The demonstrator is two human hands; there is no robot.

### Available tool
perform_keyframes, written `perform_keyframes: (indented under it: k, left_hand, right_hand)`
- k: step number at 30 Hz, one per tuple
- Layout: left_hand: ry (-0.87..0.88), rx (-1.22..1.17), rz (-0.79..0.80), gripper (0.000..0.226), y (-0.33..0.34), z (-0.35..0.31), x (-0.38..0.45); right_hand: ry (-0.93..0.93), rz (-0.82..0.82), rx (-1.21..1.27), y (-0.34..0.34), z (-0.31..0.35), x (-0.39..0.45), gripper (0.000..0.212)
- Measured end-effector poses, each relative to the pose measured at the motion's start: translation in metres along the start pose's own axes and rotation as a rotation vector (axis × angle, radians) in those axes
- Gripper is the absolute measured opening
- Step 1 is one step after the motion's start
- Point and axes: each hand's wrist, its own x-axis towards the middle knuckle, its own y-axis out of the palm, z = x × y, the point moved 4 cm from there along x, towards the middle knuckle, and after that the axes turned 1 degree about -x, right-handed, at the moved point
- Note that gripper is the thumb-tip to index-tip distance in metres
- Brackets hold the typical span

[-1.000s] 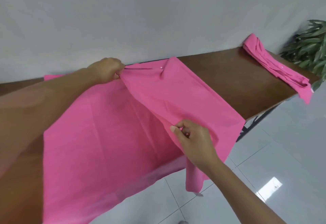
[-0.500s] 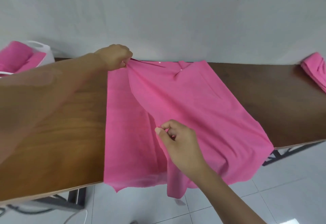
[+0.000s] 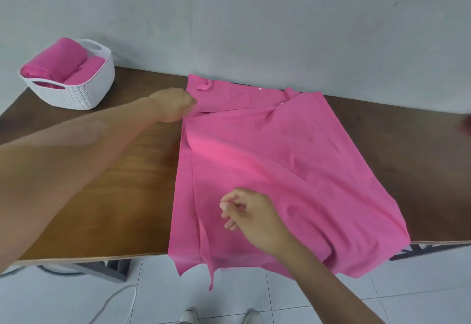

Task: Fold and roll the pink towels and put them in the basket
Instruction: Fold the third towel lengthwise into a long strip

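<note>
Here our right hand (image 3: 251, 218) hovers over the near half of the pink towel (image 3: 280, 170), thumb and forefinger curled toward each other with the other fingers tucked under; whether a bit of cloth sits between those tips we cannot tell. Our left hand (image 3: 173, 105) is clenched at the towel's far left edge, knuckles up, and the cloth draws into creases that run toward it, so it seems to be pinching the folded-over layer there, though the fingertips themselves are hidden.

The towel lies doubled over on the brown wooden table (image 3: 122, 176), its upper layer set slightly in from the lower one along the left side, leaving a narrow strip of the under layer showing. The far edge reaches the wall (image 3: 254, 17), and the near edge hangs off the table's front toward the white tiled floor (image 3: 63, 298). A small loop tag (image 3: 204, 86) shows near the far left corner.

Well apart to the left, at the far left corner of the table, stands the white woven basket (image 3: 76, 91), with two rolled pink towels (image 3: 58, 61) lying side by side inside it.
</note>
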Motion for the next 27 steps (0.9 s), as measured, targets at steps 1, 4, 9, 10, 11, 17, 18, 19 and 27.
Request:
perform_keyframes:
  k: [1, 4, 9, 10, 11, 17, 18, 19, 27]
  left_hand:
    - [-0.035, 0.007, 0.018, 0.014, 0.001, -0.004, -0.003]
    - [-0.098, -0.066, 0.015, 0.013, 0.007, -0.012, -0.008]
    - [-0.092, -0.178, -0.062, 0.012, 0.020, -0.034, 0.008]
    - [-0.085, -0.196, -0.078, 0.012, 0.025, -0.037, 0.013]
    - [-0.093, -0.209, -0.087, 0.011, 0.028, -0.041, 0.018]
    - [-0.238, -0.252, -0.127, 0.013, 0.039, -0.055, 0.052]
    - [-0.260, -0.243, -0.124, 0.014, 0.041, -0.058, 0.061]
    - [-0.283, -0.223, -0.116, 0.016, 0.041, -0.061, 0.070]
    - [-0.401, -0.133, -0.065, 0.023, 0.055, -0.084, 0.140]
  right_hand:
    - [0.004, -0.010, -0.002, -0.007, -0.002, 0.003, 0.008]
    - [0.021, -0.060, 0.017, -0.027, -0.011, 0.013, 0.012]
    - [-0.021, -0.155, 0.012, -0.071, -0.024, 0.035, 0.016]
    - [-0.038, -0.168, -0.004, -0.080, -0.028, 0.041, 0.018]
    - [-0.065, -0.181, -0.032, -0.091, -0.032, 0.047, 0.021]
    - [-0.181, -0.232, -0.152, -0.150, -0.054, 0.088, 0.027]
    - [-0.189, -0.234, -0.158, -0.159, -0.058, 0.093, 0.026]
    - [-0.198, -0.230, -0.159, -0.168, -0.063, 0.097, 0.024]
    - [-0.180, -0.208, -0.184, -0.237, -0.110, 0.128, 0.019]
